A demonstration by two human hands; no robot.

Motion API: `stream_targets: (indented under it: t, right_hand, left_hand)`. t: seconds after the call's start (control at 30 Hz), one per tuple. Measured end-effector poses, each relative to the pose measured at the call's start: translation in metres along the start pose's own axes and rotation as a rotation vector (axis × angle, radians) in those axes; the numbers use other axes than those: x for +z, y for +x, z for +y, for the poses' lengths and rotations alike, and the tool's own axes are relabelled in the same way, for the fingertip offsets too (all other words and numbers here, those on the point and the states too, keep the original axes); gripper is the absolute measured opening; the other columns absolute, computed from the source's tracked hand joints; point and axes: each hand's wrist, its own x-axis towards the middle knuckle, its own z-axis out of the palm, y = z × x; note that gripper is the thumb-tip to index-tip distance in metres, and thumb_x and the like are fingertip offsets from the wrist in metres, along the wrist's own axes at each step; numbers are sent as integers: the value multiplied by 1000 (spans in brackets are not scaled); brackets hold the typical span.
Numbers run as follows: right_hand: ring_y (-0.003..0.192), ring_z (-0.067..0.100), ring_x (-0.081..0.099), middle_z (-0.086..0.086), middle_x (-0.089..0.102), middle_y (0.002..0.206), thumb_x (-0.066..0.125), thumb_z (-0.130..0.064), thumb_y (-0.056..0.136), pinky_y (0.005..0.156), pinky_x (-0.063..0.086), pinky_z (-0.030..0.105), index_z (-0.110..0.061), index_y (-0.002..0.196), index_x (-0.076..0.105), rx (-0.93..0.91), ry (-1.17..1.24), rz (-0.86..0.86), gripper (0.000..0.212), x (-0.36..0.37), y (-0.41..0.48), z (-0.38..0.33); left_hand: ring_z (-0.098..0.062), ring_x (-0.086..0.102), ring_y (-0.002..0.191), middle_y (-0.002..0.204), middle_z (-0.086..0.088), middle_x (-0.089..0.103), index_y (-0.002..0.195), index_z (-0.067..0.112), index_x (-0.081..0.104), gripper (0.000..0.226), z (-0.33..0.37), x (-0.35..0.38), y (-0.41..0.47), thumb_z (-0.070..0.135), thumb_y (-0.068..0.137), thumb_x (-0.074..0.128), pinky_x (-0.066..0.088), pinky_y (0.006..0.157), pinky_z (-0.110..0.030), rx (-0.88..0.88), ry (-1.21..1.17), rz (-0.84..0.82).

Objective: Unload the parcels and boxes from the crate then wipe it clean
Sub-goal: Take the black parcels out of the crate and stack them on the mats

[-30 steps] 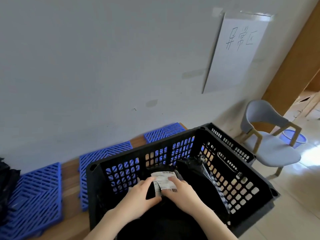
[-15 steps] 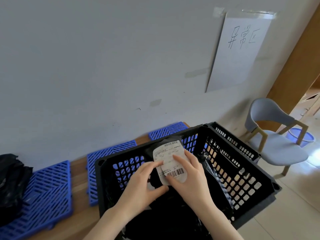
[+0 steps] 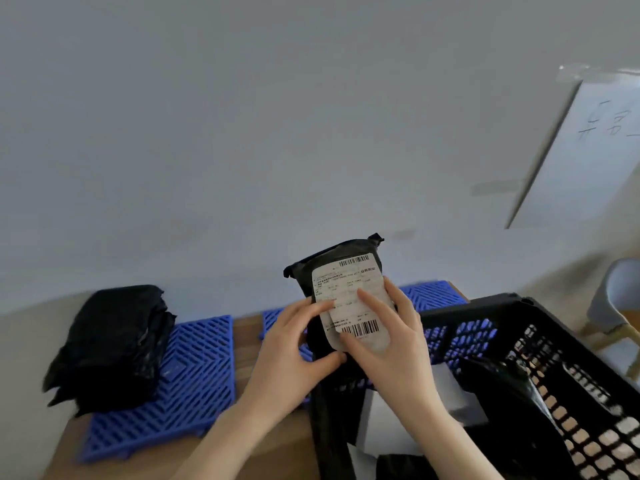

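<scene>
- Parcel [image 3: 346, 282]: one, black wrap with a white barcode label. A second ago it lay low inside the crate; it is now lifted upright over the crate's left edge, label facing the camera.
- Left hand [image 3: 294, 344]: grips the parcel's left side, thumb curled beneath it.
- Right hand [image 3: 391, 344]: grips the right side, fingers laid across the label.
- Crate [image 3: 498, 304]: one, black lattice, at the right, no longer centred in view. It still holds goods, so wiping probably has to wait.
- Contents left in the crate: one black bag [image 3: 502, 386] and one pale box [image 3: 450, 386]; another dark shape at the bottom edge is too unclear to count.
- Unloaded pile [image 3: 110, 341]: one heap of black parcels at the left, well apart from the crate and newly in full view; I cannot tell how many it holds. It is the likely destination for the parcel in hand.
- Blue mats [image 3: 194, 375]: three visible on the wooden surface [image 3: 277, 445], the leftmost under the pile.
- Chair [image 3: 620, 296]: one, at the far right.
- Paper sign [image 3: 588, 150]: one, on the wall.
</scene>
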Motion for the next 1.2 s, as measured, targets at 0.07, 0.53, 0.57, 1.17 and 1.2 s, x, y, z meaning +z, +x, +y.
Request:
stream_targets:
  t: [0.07, 0.53, 0.57, 1.17, 1.2]
  right_hand:
    - [134, 4, 28, -19, 30, 148, 72, -36, 79, 106, 34, 27, -35, 128, 58, -22, 38, -68, 51, 44, 7, -20]
    - [124, -16, 34, -24, 31, 140, 67, -13, 88, 92, 37, 1, -43, 114, 58, -22, 279, -432, 41, 336, 29, -116]
    - [126, -12, 36, -23, 32, 141, 67, -12, 88, 93, 37, 1, -38, 116, 60, -2, 283, -444, 39, 352, 28, -117]
    - [130, -8, 24, -16, 22, 149, 66, -22, 90, 93, 22, -8, -31, 133, 53, 136, 111, -580, 46, 481, 9, -110]
    - [130, -10, 22, -16, 21, 149, 65, -23, 91, 92, 19, -10, -31, 134, 52, 144, 105, -583, 46, 483, 10, -110]
  left_hand:
    - [1, 47, 127, 136, 19, 48, 132, 34, 55, 66, -27, -40, -1, 25, 74, 83, 44, 107, -30, -56, 11, 39]
    - [6, 47, 124, 132, 24, 47, 126, 30, 61, 62, -216, -268, -12, 14, 71, 84, 41, 107, -22, -307, 151, 186]
    - [5, 47, 124, 133, 22, 47, 126, 28, 61, 61, -227, -277, -14, 14, 71, 84, 40, 107, -22, -327, 155, 181]
    - [34, 25, 117, 135, 36, 25, 134, 21, 56, 65, -348, -329, -15, 16, 74, 82, 19, 95, 8, -438, 204, 8]
    - [31, 27, 119, 136, 35, 26, 133, 21, 56, 65, -351, -330, -13, 16, 74, 82, 20, 94, 8, -442, 211, 2]
